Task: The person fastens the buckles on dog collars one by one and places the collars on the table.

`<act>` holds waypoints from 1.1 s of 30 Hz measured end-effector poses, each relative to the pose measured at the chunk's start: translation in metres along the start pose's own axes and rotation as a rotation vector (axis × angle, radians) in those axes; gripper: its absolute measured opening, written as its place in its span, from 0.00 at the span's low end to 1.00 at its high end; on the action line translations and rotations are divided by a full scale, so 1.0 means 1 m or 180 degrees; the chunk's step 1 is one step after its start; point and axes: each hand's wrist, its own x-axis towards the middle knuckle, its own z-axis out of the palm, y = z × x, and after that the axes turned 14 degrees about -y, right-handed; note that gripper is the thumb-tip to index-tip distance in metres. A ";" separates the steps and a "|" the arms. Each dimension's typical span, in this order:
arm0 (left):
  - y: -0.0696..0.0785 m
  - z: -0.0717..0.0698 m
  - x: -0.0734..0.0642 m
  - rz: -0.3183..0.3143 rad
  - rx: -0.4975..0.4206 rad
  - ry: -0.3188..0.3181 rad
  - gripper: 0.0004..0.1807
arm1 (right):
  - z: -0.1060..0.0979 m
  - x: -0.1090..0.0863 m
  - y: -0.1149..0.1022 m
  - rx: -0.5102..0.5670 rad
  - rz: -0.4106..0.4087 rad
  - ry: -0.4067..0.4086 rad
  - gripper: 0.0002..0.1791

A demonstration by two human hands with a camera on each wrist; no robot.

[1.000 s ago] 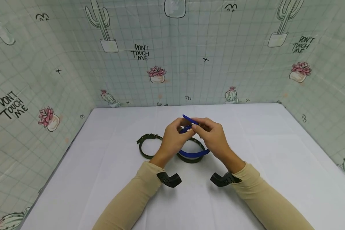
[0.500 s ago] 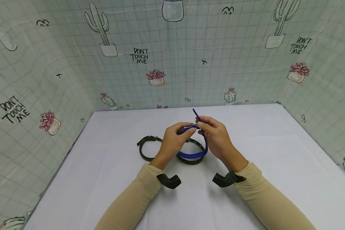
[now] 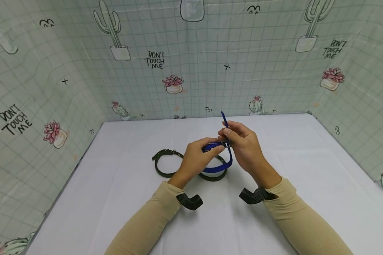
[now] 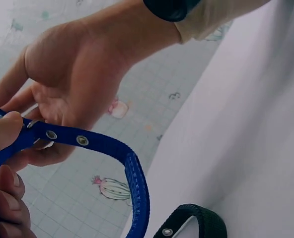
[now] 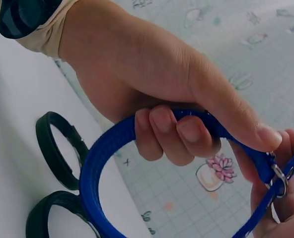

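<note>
A blue buckled collar (image 3: pixel 216 169) with metal eyelets hangs as a loop between both hands above the table. My left hand (image 3: pixel 194 157) grips its buckle end, thumb on top and fingers curled beneath; this shows closely in the right wrist view, where a metal ring (image 5: pixel 281 179) sits just past the thumb. The strap passes at that ring. With thumb and fingers, my right hand (image 3: pixel 246 147) pinches the strap's free end, whose tip points upward. In the left wrist view, eyelets (image 4: pixel 82 141) line the strap; the right hand's pinching fingertips are partly cut off.
Two dark green collars lie looped on the white table (image 3: pixel 131 212): the left one (image 3: pixel 157 165) beside the left hand, the right one (image 3: pixel 214 179) beneath the blue loop. Black wrist cameras (image 3: pixel 190 202) project inward from both sleeves. Printed cloth walls (image 3: pixel 198 85) stand behind and at the sides.
The strap's free end has swung from slanting left to nearly upright. My right hand has shifted right and slightly up; the left hand has moved a little right with the buckle end.
</note>
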 end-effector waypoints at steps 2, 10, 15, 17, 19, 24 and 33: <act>0.000 0.000 0.000 0.0037 -0.0045 0.0009 0.20 | -0.001 0.000 -0.001 0.0010 0.0031 0.0060 0.14; 0.000 -0.005 0.000 0.0267 -0.0004 0.0187 0.20 | -0.008 0.004 -0.004 -0.0075 -0.0045 0.0274 0.32; -0.001 -0.005 0.000 0.0255 -0.0031 0.0228 0.22 | -0.015 0.004 -0.002 -0.0204 -0.0157 0.0252 0.37; -0.001 -0.004 0.000 0.0245 -0.0100 0.0261 0.22 | -0.017 0.003 -0.002 -0.0292 -0.0197 0.0221 0.37; -0.001 -0.004 0.000 0.0245 -0.0210 0.0313 0.21 | -0.018 0.002 -0.001 -0.0385 -0.0256 0.0204 0.38; 0.000 -0.004 0.000 0.0311 -0.0481 0.0384 0.20 | -0.016 0.003 0.001 -0.0497 -0.0468 0.0404 0.33; 0.004 -0.008 -0.001 0.0408 -0.0598 0.0427 0.20 | -0.009 0.001 0.004 -0.1555 -0.0978 0.0546 0.21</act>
